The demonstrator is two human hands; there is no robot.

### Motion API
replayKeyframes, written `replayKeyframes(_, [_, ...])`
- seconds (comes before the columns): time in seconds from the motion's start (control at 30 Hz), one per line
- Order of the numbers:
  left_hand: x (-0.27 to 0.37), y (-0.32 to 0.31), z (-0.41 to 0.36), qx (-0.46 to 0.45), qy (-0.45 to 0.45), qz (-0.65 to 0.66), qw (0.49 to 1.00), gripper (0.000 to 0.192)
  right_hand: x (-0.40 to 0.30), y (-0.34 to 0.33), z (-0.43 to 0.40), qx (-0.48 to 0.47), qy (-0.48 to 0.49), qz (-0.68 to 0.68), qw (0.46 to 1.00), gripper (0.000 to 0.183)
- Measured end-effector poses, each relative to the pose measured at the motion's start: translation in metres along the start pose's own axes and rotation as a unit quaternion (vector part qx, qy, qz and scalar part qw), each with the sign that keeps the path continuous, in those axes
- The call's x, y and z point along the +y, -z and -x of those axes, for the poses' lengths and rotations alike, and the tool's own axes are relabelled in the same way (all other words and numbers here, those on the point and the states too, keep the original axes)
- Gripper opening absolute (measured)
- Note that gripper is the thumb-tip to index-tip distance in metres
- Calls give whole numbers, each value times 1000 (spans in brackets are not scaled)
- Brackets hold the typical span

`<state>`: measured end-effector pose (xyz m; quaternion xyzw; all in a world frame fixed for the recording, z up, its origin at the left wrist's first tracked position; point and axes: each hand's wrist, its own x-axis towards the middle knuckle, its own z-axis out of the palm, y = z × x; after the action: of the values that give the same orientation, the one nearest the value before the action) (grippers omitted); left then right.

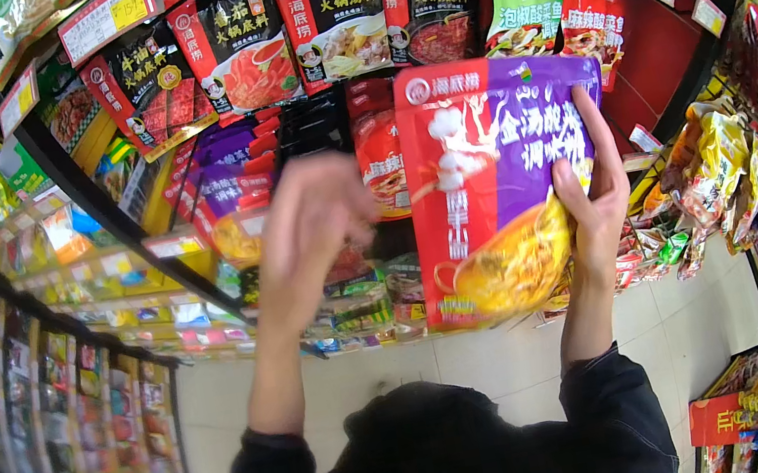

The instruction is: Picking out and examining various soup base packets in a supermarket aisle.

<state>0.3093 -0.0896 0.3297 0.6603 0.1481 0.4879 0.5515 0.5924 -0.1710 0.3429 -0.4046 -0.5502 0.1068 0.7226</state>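
My right hand (593,193) grips the right edge of a red and purple Haidilao seasoning pouch (484,189), its thumb on the front. The pouch is upright, its front towards me, with a bowl of yellow soup pictured low on it. To the left of it my left hand (320,224) is raised and blurred, touching nothing that I can see; its fingers are bent and partly hidden. Behind that hand, similar purple pouches (226,179) stand on the shelf beside red pouches (380,161). Black and red hotpot seasoning pouches (250,51) line the row above.
Price tags (109,18) run along the shelf edges. A green pouch (524,2) and a red pouch (592,24) stand at the upper right. Hanging bags of snacks (708,159) stick out at the right. More packed shelves (89,435) stand at the left, over a tiled floor (400,364).
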Motion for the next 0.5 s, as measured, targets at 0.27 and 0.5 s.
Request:
replayKeyframes(0.27, [44,-75,-141,-41,-28,13,999,32,-4,6,-51,-23,52,21,998,60])
replayKeyframes(0.5, [38,-92,-190,-56,-6,94,994,29,4,11,-86,-4,91,51,994,58])
